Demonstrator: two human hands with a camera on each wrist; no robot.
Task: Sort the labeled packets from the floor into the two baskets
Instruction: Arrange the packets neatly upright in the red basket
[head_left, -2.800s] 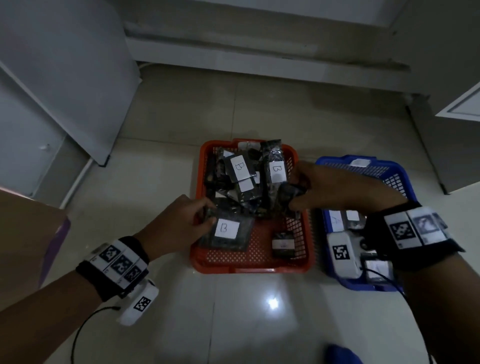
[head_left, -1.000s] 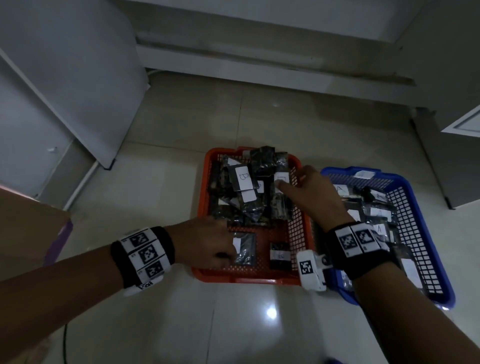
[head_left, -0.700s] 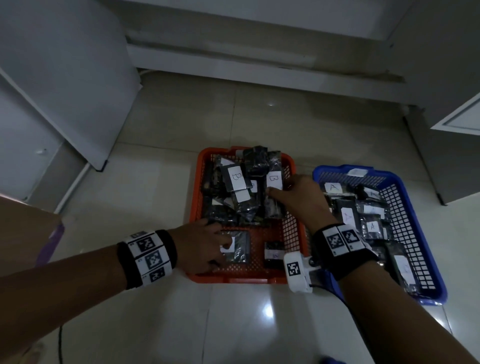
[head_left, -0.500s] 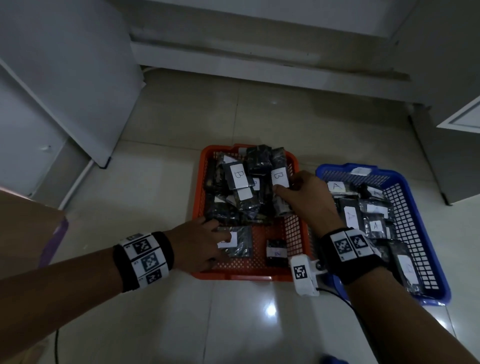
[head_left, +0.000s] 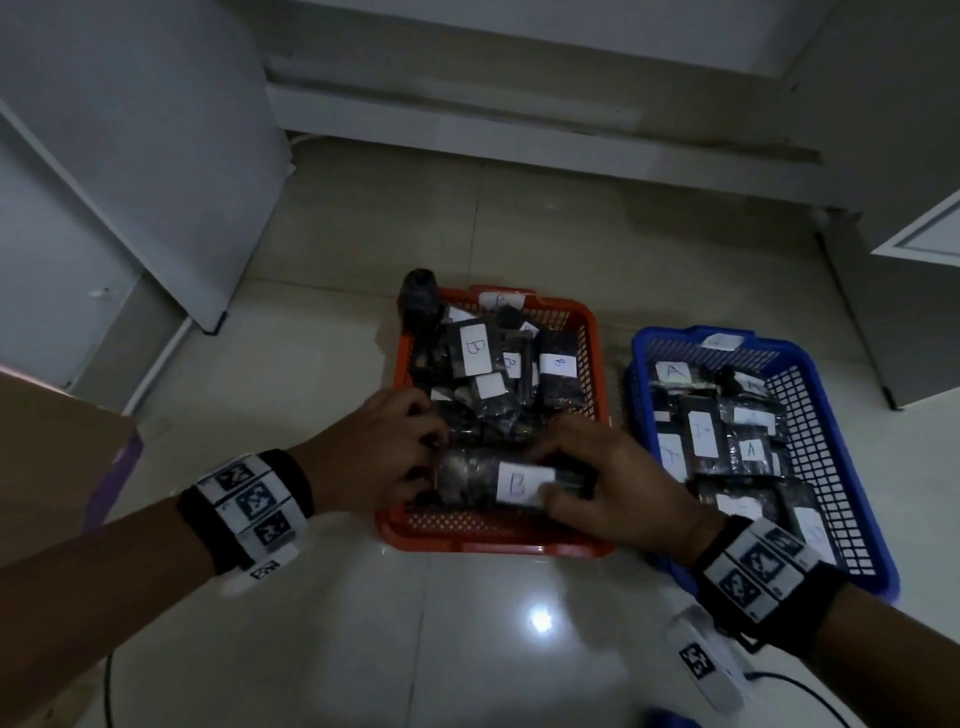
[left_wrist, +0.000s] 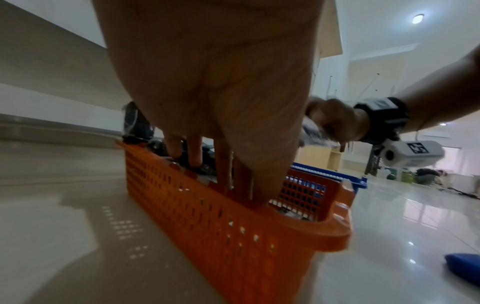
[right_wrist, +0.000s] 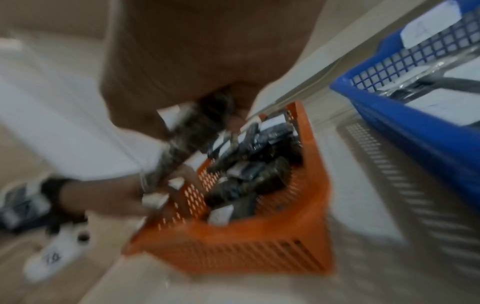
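Note:
A dark packet with a white "B" label (head_left: 514, 483) lies across the near end of the orange basket (head_left: 493, 540). My left hand (head_left: 426, 462) curls round its left end and my right hand (head_left: 550, 478) grips its right end, thumb on the label. In the blurred right wrist view my right hand (right_wrist: 207, 115) holds the packet (right_wrist: 189, 139) slanting above the orange basket (right_wrist: 259, 246). In the left wrist view my left hand (left_wrist: 221, 174) has its fingers reaching down inside the orange basket (left_wrist: 207, 226). Several B packets (head_left: 472, 351) are piled further back. The blue basket (head_left: 852, 519) holds several A packets (head_left: 701, 434).
The two baskets stand side by side on a glossy tiled floor (head_left: 311, 649). A white cabinet door (head_left: 156, 182) is open at the left, and another cabinet (head_left: 914, 234) stands at the right. A brown box corner (head_left: 52, 441) juts in at the left.
My right hand has come back from the far pile of B packets to the near end of the orange basket. It now grips the B packet that my left hand was on.

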